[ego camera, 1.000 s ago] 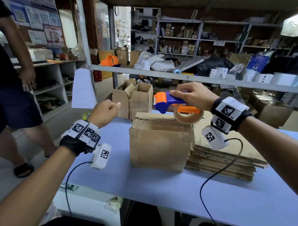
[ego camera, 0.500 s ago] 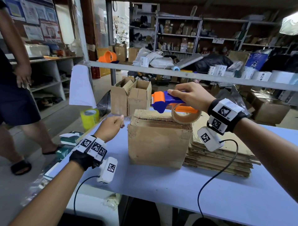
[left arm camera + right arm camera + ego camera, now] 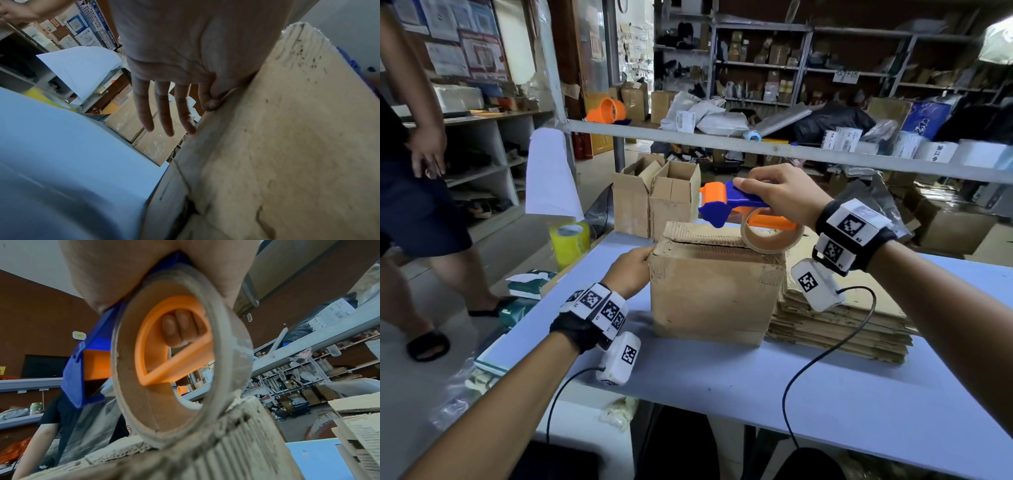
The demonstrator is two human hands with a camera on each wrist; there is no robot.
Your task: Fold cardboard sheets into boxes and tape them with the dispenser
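Note:
A folded cardboard box [image 3: 712,291] stands on the blue table [image 3: 756,383]. My left hand [image 3: 631,270] rests against its upper left edge. In the left wrist view the thumb [image 3: 211,100] presses on the box [image 3: 277,146] edge while the other fingers [image 3: 164,110] stay straight. My right hand [image 3: 784,198] grips the blue and orange tape dispenser [image 3: 726,205] over the box top. Its brown tape roll [image 3: 772,236] touches the top near the right edge. The right wrist view shows the tape roll [image 3: 180,353] on the box [image 3: 205,459] and fingers [image 3: 179,327] curled inside the orange holder.
A stack of flat cardboard sheets [image 3: 842,322] lies right of the box. Two open boxes [image 3: 657,202] stand behind it. A yellow tape roll [image 3: 569,241] sits at the table's left edge. A metal rail [image 3: 756,145] crosses above. A person [image 3: 414,188] stands at the left.
My left hand came down and to the right, from the air to the box's upper left edge. The dispenser sank slightly, so that the roll meets the box top.

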